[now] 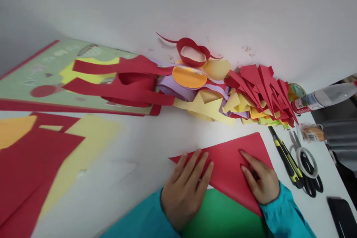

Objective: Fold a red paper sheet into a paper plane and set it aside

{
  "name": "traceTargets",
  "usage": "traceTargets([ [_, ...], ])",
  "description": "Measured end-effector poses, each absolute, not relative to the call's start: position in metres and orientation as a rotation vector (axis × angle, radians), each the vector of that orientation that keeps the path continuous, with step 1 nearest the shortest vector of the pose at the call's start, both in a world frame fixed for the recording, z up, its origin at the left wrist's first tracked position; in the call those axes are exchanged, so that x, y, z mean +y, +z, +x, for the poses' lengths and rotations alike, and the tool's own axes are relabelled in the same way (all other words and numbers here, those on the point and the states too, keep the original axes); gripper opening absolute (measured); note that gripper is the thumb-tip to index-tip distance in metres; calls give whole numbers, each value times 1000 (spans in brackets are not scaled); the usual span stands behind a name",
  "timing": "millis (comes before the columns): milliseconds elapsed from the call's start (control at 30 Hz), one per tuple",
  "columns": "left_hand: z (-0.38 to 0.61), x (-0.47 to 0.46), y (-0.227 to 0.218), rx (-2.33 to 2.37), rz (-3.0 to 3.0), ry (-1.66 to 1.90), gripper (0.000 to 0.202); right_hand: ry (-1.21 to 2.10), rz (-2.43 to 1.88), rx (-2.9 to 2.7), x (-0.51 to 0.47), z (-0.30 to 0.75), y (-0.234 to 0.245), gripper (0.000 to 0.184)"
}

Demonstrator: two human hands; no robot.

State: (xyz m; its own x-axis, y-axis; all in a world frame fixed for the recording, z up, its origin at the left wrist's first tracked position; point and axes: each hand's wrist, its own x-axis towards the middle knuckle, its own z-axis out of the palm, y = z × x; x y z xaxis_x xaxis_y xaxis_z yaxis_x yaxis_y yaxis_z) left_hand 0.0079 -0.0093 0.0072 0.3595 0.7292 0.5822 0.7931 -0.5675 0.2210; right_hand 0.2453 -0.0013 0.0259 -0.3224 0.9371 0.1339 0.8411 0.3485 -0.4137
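Note:
A sheet of red paper (227, 161), folded to a pointed shape, lies on the white table with its narrow tip to the left. My left hand (188, 187) rests flat on its left part, fingers stretched out and slightly spread. On the right part, my right hand (260, 178) presses with thumb and forefinger set apart; its other fingers are curled and partly hidden. Green paper (223, 212) shows beneath the red sheet, close to me and between my sleeves.
Red and yellow paper sheets (36, 167) cover the left side. Behind are curled strips (134, 81) and a heap of folded red pieces (259, 85). Rightward lie a box cutter (288, 160), scissors (309, 187), a tape roll (314, 171), a bottle (331, 95) and a phone (343, 215).

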Motion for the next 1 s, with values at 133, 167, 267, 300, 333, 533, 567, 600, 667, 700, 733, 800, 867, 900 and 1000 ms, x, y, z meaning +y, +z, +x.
traceTargets([
  [133,4,-6,-3,-1352,-2595,-1023,34,525,-1541,-2450,2,256,40,41],
  [167,4,-6,-4,-1356,-2605,-1019,35,495,-1532,-2494,6,257,43,41],
  [267,4,-8,-2,-1417,-2634,-1024,36,305,-1488,-2534,24,258,46,38],
  [300,4,-8,-1,-1438,-2645,-1015,36,286,-1435,-2544,31,257,45,38],
  [333,5,-8,1,-1458,-2659,-994,36,278,-1377,-2550,37,255,42,37],
  [533,9,-9,13,-1556,-2631,-956,40,131,-1267,-2456,49,250,22,34],
  [567,9,-10,13,-1556,-2594,-975,38,136,-1261,-2439,49,250,21,35],
  [600,10,-12,13,-1551,-2559,-991,37,142,-1251,-2425,49,251,20,36],
  [667,12,-16,12,-1541,-2501,-1012,35,150,-1229,-2417,49,251,19,36],
  [700,13,-17,10,-1544,-2489,-1010,35,146,-1220,-2420,50,252,19,35],
  [733,14,-19,9,-1552,-2490,-1000,35,138,-1218,-2428,50,252,19,35],
  [800,15,-21,5,-1563,-2505,-979,35,110,-1230,-2448,52,252,19,36],
  [867,15,-21,3,-1557,-2520,-980,36,77,-1250,-2464,53,251,18,37],
  [900,15,-20,2,-1554,-2519,-988,36,64,-1256,-2466,53,250,18,37],
  [1000,14,-18,0,-1536,-2527,-998,35,61,-1248,-2459,53,249,18,35],
])
